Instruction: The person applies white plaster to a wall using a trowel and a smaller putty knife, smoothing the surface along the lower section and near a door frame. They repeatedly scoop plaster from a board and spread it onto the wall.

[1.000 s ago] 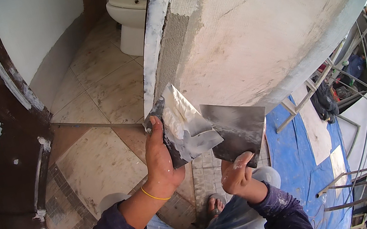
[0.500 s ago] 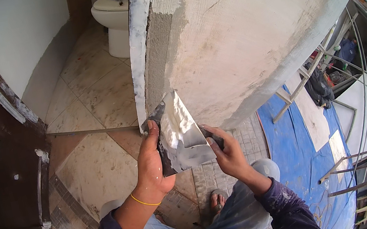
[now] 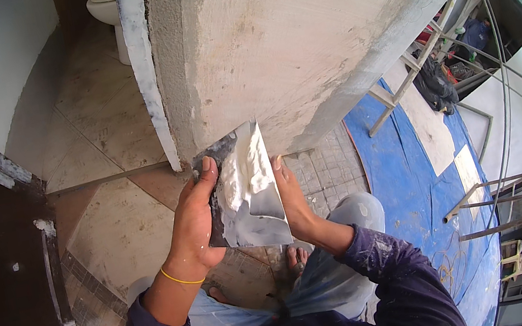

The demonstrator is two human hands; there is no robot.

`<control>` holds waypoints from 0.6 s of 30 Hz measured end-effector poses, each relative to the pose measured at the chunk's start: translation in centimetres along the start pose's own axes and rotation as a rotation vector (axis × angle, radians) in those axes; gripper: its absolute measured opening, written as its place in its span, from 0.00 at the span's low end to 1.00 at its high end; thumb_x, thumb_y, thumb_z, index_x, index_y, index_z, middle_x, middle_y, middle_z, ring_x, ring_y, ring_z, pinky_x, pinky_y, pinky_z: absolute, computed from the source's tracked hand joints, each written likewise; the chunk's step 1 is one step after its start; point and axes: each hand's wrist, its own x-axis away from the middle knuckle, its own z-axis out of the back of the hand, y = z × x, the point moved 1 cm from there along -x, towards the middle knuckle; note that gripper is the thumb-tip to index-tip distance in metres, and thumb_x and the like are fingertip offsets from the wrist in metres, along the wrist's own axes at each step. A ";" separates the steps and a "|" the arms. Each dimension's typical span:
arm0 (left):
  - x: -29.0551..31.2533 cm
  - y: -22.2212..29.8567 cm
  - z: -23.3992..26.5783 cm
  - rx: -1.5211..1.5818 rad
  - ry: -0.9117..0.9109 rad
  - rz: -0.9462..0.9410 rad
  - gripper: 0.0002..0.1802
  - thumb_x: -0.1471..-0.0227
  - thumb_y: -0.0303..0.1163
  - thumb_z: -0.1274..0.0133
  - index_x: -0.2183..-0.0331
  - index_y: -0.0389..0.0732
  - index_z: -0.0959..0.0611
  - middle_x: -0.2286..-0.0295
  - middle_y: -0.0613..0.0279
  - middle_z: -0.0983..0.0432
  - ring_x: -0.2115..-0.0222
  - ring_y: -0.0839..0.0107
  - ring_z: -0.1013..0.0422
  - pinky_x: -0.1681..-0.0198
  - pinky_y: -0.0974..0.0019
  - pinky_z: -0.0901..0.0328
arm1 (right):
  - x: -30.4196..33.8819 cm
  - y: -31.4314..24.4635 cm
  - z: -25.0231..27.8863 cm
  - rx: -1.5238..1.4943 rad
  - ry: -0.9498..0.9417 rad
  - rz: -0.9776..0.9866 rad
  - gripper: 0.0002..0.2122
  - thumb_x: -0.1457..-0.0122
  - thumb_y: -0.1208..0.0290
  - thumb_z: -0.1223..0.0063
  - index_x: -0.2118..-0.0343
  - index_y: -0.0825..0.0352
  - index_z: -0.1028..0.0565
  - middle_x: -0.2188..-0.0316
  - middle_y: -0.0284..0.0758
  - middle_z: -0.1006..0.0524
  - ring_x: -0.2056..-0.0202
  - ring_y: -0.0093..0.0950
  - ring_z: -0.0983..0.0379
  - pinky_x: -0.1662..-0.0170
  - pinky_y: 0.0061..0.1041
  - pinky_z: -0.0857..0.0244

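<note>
Both hands now grip the putty-laden trowel (image 3: 248,189): left hand (image 3: 194,227), right hand (image 3: 296,202) moved alongside

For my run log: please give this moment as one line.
left hand: holds putty blade | right hand: holds blade too | white putty on blade | wall ahead

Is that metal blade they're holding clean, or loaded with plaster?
Loaded: white paste lies on the upper half of the metal blade, gripped between left hand and right hand.

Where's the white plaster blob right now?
In the head view, the white plaster blob sits on the flat metal trowel blade held between the left hand and right hand, just below the rough plastered wall corner.
</note>
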 end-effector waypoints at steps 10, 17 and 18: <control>-0.8 0.8 0.8 -0.201 0.284 -0.648 0.30 0.36 0.52 0.59 0.45 0.36 0.32 0.50 0.58 0.30 0.51 0.67 0.31 0.47 0.61 0.35 | 2.8 -6.4 4.4 -0.272 -0.001 -0.099 0.13 0.36 0.66 0.49 0.56 0.72 0.29 0.65 0.33 0.23 0.65 0.20 0.24 0.59 0.23 0.29; 0.7 -0.6 0.7 -0.513 0.330 -0.861 0.25 0.34 0.49 0.61 0.57 0.33 0.27 0.61 0.64 0.29 0.61 0.75 0.34 0.55 0.69 0.38 | 1.5 -4.4 0.1 -0.157 0.114 0.013 0.21 0.35 0.65 0.50 0.44 0.72 0.37 0.57 0.32 0.30 0.58 0.16 0.34 0.52 0.18 0.39; 1.0 -0.8 0.7 -0.590 0.299 -0.864 0.25 0.34 0.49 0.61 0.60 0.33 0.26 0.64 0.65 0.29 0.64 0.77 0.35 0.57 0.71 0.38 | 1.3 -4.7 -0.1 -0.169 0.074 0.045 0.22 0.35 0.65 0.50 0.43 0.72 0.38 0.57 0.32 0.30 0.58 0.17 0.34 0.52 0.18 0.39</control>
